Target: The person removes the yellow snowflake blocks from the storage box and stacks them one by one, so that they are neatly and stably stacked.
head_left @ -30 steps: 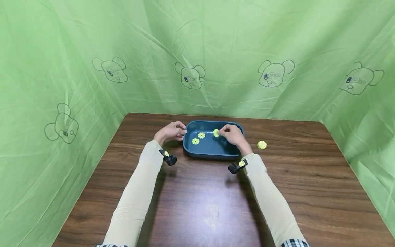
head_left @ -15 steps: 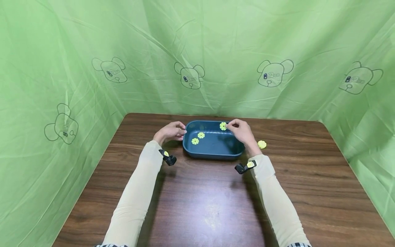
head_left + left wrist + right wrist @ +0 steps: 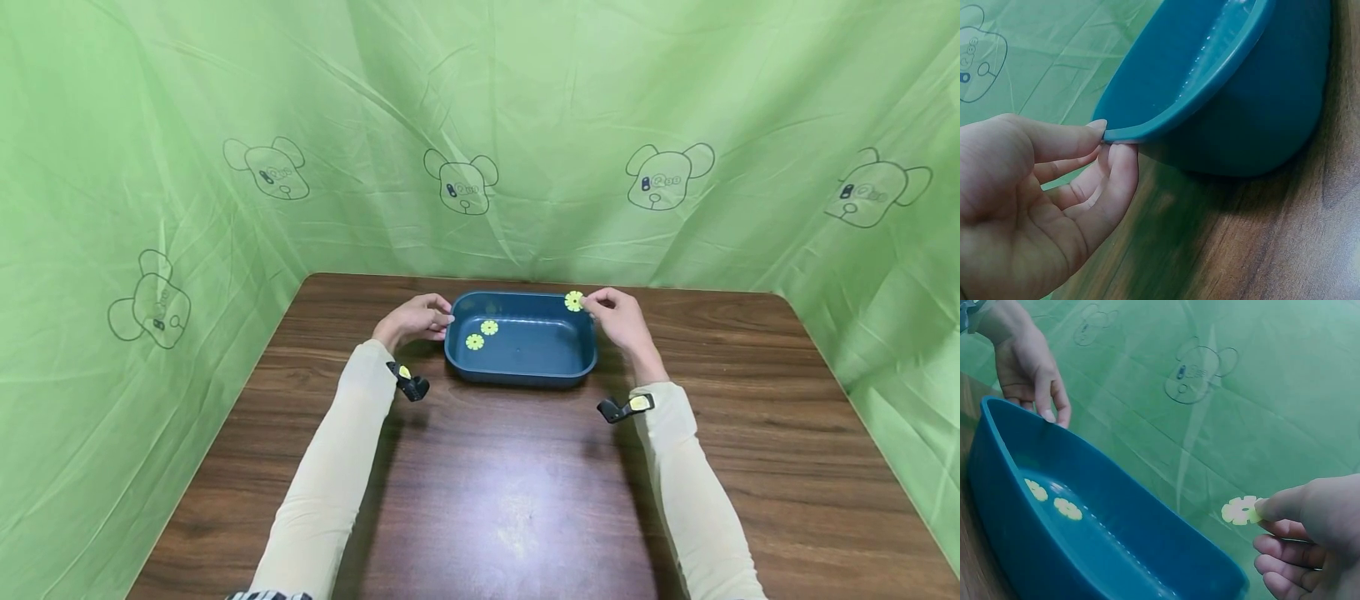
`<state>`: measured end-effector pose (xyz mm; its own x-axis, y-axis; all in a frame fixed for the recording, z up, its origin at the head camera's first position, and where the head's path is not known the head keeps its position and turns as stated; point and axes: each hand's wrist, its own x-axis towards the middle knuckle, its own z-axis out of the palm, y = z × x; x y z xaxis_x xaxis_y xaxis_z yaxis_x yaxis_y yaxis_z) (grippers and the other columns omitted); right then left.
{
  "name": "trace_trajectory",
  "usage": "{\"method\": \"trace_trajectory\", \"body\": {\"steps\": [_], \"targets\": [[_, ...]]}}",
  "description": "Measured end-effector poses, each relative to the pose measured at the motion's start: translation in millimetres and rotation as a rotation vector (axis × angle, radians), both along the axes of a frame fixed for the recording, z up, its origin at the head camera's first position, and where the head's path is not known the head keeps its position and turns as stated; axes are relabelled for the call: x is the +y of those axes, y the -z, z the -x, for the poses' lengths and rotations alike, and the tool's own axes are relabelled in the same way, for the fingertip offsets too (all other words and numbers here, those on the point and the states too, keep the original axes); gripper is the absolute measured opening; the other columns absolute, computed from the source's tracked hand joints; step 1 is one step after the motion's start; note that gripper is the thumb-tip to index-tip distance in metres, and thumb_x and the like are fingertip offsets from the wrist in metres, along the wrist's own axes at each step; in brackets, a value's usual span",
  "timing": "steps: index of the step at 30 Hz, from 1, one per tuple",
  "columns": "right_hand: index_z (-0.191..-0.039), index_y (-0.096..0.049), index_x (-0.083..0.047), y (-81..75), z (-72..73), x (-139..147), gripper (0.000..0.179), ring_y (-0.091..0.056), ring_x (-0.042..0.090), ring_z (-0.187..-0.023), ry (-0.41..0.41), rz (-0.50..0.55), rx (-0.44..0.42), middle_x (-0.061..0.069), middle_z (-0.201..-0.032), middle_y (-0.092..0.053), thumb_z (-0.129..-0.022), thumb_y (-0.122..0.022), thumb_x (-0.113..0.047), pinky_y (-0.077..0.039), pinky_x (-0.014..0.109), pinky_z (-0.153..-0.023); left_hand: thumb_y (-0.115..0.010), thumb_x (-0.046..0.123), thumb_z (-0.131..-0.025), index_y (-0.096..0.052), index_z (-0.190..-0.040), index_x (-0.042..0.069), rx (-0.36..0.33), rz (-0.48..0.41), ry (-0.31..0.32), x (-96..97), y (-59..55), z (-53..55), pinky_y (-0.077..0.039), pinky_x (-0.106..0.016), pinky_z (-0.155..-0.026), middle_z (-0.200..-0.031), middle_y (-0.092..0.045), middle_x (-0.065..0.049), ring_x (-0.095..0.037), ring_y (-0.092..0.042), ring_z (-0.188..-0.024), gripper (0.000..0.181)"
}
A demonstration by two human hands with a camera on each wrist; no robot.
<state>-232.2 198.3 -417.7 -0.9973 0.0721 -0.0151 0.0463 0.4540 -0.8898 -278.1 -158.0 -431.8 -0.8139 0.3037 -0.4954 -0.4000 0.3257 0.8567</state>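
A dark blue rectangular basin (image 3: 536,354) with rounded corners stands near the table's far edge. My left hand (image 3: 416,320) pinches its left rim between thumb and fingers, as the left wrist view shows. Two yellow-green flower-shaped pieces, one a flower piece (image 3: 489,327) and the other a flower piece (image 3: 475,342), lie inside at the left. Between thumb and forefinger, my right hand (image 3: 621,321) holds a third flower piece (image 3: 1239,510) by its edge. In the head view this held piece is over the basin's far right corner.
The brown wood-grain table (image 3: 480,467) spreads in front of and around the basin. Green cloth (image 3: 555,225) printed with bear heads hangs behind and at both sides. Each wrist carries a black camera, such as the right wrist camera (image 3: 625,407).
My right hand has moved right, out from over the basin's inside, carrying its flower piece upward and right. The piece on the table at the right is hidden now. My left hand has stayed put.
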Motion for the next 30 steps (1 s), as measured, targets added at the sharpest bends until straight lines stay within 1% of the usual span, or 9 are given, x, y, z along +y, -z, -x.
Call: {"method": "trace_trajectory", "body": {"steps": [5, 8, 10, 13, 15, 17, 22, 26, 30], "targets": [[-0.105, -0.064, 0.002, -0.4, -9.3, 14, 0.031, -0.056, 0.01, -0.074, 0.025, 0.037, -0.014, -0.006, -0.076, -0.059, -0.093, -0.064, -0.027, -0.045, 0.018, -0.064, -0.056, 0.003, -0.094, -0.045, -0.117, 0.002, 0.004, 0.003, 0.001, 0.1, -2.1, -1.8, -0.055, -0.039, -0.09, -0.09, -0.055, -0.007, -0.013, -0.059, -0.072, 0.025], [-0.106, -0.063, 0.003, -0.7, -15.1, 21, 0.033, -0.055, 0.005, -0.073, 0.039, 0.039, -0.025, -0.013, -0.074, -0.057, -0.093, -0.063, -0.027, -0.044, 0.016, -0.064, -0.056, 0.003, -0.095, -0.045, -0.118, 0.002, 0.007, 0.003, 0.006, 0.1, -3.0, -3.0, -0.055, -0.038, -0.089, -0.09, -0.054, -0.007, -0.013, -0.058, -0.072, 0.026], [-0.108, -0.062, 0.004, -0.5, -18.4, 26, 0.035, -0.055, 0.002, -0.072, 0.048, 0.057, -0.038, -0.016, -0.076, -0.056, -0.093, -0.063, -0.027, -0.045, 0.014, -0.065, -0.056, 0.003, -0.095, -0.045, -0.118, 0.002, 0.004, 0.0, 0.001, 0.2, -3.4, -3.6, -0.054, -0.04, -0.092, -0.091, -0.054, -0.007, -0.013, -0.058, -0.072, 0.026], [-0.111, -0.06, 0.006, 1.2, -22.3, 34, 0.038, -0.055, -0.002, -0.072, 0.065, 0.084, -0.057, -0.017, -0.079, -0.057, -0.093, -0.062, -0.028, -0.047, 0.012, -0.067, -0.056, 0.003, -0.095, -0.045, -0.118, 0.002, 0.004, 0.003, -0.001, 0.4, -3.8, -4.9, -0.053, -0.042, -0.094, -0.091, -0.055, -0.007, -0.013, -0.059, -0.073, 0.026], [-0.111, -0.06, 0.005, 2.8, -24.4, 39, 0.039, -0.055, -0.003, -0.072, 0.077, 0.093, -0.065, -0.015, -0.082, -0.058, -0.094, -0.062, -0.029, -0.048, 0.011, -0.068, -0.056, 0.003, -0.095, -0.045, -0.118, 0.002, 0.005, 0.005, -0.001, 0.4, -3.5, -5.6, -0.053, -0.041, -0.093, -0.091, -0.055, -0.007, -0.014, -0.058, -0.073, 0.026], [-0.112, -0.06, 0.006, 5.1, -26.1, 44, 0.039, -0.055, -0.003, -0.072, 0.086, 0.103, -0.068, -0.014, -0.083, -0.059, -0.094, -0.062, -0.029, -0.048, 0.011, -0.067, -0.056, 0.003, -0.095, -0.045, -0.118, 0.001, 0.007, 0.007, 0.001, 0.3, -2.7, -6.2, -0.056, -0.038, -0.088, -0.089, -0.056, -0.007, -0.013, -0.058, -0.073, 0.026], [-0.111, -0.059, 0.006, 11.4, -29.4, 56, 0.039, -0.054, -0.005, -0.069, 0.103, 0.116, -0.08, -0.018, -0.077, -0.058, -0.093, -0.063, -0.029, -0.048, 0.01, -0.065, -0.056, 0.004, -0.095, -0.045, -0.118, 0.002, 0.001, 0.002, 0.0, 0.4, 0.2, -6.7, -0.057, -0.031, -0.079, -0.087, -0.057, -0.006, -0.014, -0.059, -0.073, 0.025], [-0.108, -0.059, 0.004, 14.4, -33.3, 65, 0.036, -0.054, -0.006, -0.067, 0.111, 0.104, -0.084, -0.022, -0.072, -0.057, -0.093, -0.062, -0.029, -0.046, 0.012, -0.064, -0.056, 0.004, -0.095, -0.045, -0.117, 0.002, 0.0, 0.001, 0.0, 0.4, 1.7, -7.6, -0.057, -0.033, -0.081, -0.087, -0.057, -0.006, -0.014, -0.059, -0.073, 0.025], [-0.108, -0.059, 0.004, 15.8, -37.8, 73, 0.035, -0.055, -0.005, -0.068, 0.116, 0.065, -0.087, -0.022, -0.069, -0.057, -0.094, -0.061, -0.029, -0.045, 0.012, -0.066, -0.056, 0.004, -0.095, -0.044, -0.118, 0.002, 0.003, 0.005, -0.004, 0.8, 1.5, -9.4, -0.056, -0.037, -0.087, -0.087, -0.057, -0.006, -0.013, -0.059, -0.073, 0.025]]}}
